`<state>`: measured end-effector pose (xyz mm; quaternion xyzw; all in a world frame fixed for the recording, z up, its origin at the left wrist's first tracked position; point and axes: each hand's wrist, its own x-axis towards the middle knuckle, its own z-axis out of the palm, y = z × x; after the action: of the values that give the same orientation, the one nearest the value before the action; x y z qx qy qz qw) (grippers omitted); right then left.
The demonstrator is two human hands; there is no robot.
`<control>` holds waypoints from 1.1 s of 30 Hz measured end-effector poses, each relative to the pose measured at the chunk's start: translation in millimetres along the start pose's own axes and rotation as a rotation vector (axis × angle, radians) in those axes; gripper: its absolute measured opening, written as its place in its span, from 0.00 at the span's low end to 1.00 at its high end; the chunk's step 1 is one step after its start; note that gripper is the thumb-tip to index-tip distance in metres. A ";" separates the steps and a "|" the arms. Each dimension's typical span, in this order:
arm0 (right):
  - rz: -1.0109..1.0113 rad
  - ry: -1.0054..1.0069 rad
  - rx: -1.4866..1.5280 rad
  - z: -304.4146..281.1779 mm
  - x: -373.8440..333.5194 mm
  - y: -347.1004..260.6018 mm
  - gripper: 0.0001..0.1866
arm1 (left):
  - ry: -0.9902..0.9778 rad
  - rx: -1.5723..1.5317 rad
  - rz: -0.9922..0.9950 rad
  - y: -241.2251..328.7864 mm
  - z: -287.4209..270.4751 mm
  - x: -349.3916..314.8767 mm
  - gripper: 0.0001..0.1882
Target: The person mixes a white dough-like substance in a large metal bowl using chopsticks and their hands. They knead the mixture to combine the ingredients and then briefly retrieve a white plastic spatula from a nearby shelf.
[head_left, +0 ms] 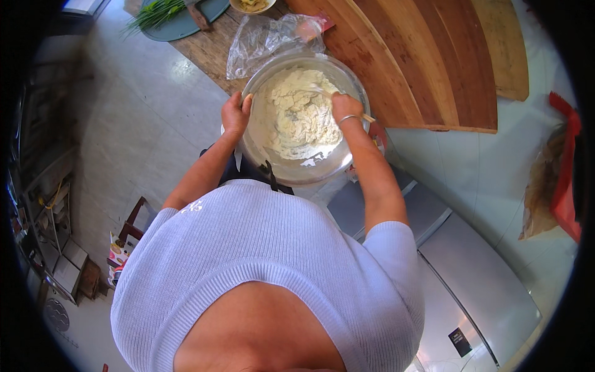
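Observation:
A wide metal bowl [257, 146] sits in front of my body, holding pale, lumpy flour dough [304, 115] with loose flour smeared up its walls. My left hand [235, 115] grips the bowl's left rim, thumb on top and the other fingers partly hidden below. Over the bowl's right side, my right hand [347, 108] is closed around wooden chopsticks [368, 118]. Their back ends stick out past the hand, and their front part reaches into the dough. A bracelet circles my right wrist.
A crumpled clear plastic bag [263, 43] lies just beyond the bowl on a wooden table [211, 56]. Farther left are green stalks [162, 12] and a knife on a round board [176, 30]. Wooden panels [421, 56] stretch to the right; a grey refrigerator [477, 279] stands at lower right.

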<state>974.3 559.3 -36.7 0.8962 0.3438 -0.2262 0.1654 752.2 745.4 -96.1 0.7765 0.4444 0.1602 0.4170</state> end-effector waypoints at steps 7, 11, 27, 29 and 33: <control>0.188 -0.258 -0.093 62.6 -81.8 71.9 0.11 | 0.039 -0.036 0.035 -5.3 5.9 -1.7 0.16; 0.256 -0.410 0.009 74.2 -127.0 31.8 0.13 | 0.048 -0.033 0.040 1.4 2.3 0.1 0.17; 0.106 -0.121 0.479 19.2 -15.0 -83.4 0.13 | -0.009 0.014 0.014 0.6 -1.1 0.0 0.17; 0.148 -0.062 0.360 34.2 2.5 -38.2 0.14 | 0.009 -0.012 0.037 1.7 1.3 -0.8 0.17; 0.321 -0.162 0.194 28.1 -32.5 27.4 0.14 | -0.009 -0.012 0.005 1.7 -0.8 -0.5 0.17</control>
<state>963.5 509.6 -39.6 0.9302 0.1587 -0.3003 0.1396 752.4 744.9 -94.3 0.7758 0.4397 0.1605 0.4232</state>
